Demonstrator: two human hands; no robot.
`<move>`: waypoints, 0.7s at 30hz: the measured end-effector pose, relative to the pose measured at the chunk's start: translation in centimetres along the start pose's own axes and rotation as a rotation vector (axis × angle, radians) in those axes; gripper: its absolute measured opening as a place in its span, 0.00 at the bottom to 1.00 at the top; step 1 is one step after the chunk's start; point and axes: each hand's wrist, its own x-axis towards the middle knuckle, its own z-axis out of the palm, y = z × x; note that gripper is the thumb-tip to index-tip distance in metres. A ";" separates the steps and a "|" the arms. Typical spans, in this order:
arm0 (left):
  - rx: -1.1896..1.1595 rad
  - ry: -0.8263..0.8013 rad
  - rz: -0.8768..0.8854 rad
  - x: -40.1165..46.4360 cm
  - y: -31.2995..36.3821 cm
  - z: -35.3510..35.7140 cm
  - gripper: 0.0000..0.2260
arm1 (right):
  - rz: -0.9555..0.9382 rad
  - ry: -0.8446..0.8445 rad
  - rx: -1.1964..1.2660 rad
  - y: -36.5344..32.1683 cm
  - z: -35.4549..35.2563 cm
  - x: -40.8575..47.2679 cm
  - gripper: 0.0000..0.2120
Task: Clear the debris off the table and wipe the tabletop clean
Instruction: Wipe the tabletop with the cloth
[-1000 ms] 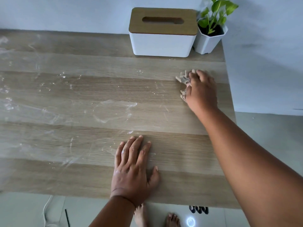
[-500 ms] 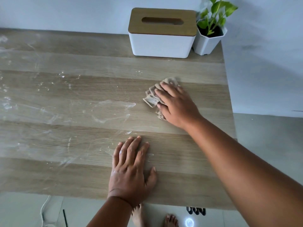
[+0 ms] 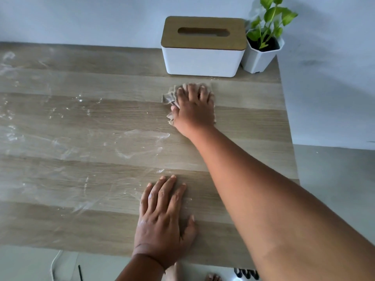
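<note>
A wooden tabletop [image 3: 243, 122] carries white powdery smears [image 3: 140, 145] across its left and middle parts. My right hand [image 3: 194, 110] lies flat on a crumpled beige cloth [image 3: 168, 97] and presses it onto the table just in front of the tissue box. Most of the cloth is hidden under the palm; only its left edge shows. My left hand [image 3: 164, 216] rests flat on the table near the front edge, fingers spread, holding nothing.
A white tissue box with a wooden lid [image 3: 203, 47] stands at the back right, and a white pot with a green plant [image 3: 261, 55] is next to it at the corner. The table's right edge [image 3: 288, 138] drops to the floor. Bare feet [image 3: 176, 274] show below the front edge.
My right hand swept the cloth from the right edge toward the middle, then back up and right to just in front of the tissue box. The left hand stayed put.
</note>
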 end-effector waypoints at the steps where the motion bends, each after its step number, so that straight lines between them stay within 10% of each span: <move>1: 0.002 0.000 0.000 0.0 0.0 0.0 0.33 | -0.065 -0.011 -0.003 0.1 0.0 -0.5 0.30; 7: 0.007 0.003 0.002 0.0 0.1 0.0 0.33 | -0.378 -0.041 0.020 5.2 0.0 -7.1 0.29; 16: -0.002 -0.014 -0.020 0.1 0.2 -0.1 0.33 | 0.154 0.050 -0.008 8.2 -0.9 -4.8 0.29; 21: 0.010 -0.031 -0.036 0.1 0.3 -0.2 0.33 | 0.008 0.023 -0.002 4.9 -0.2 -7.0 0.29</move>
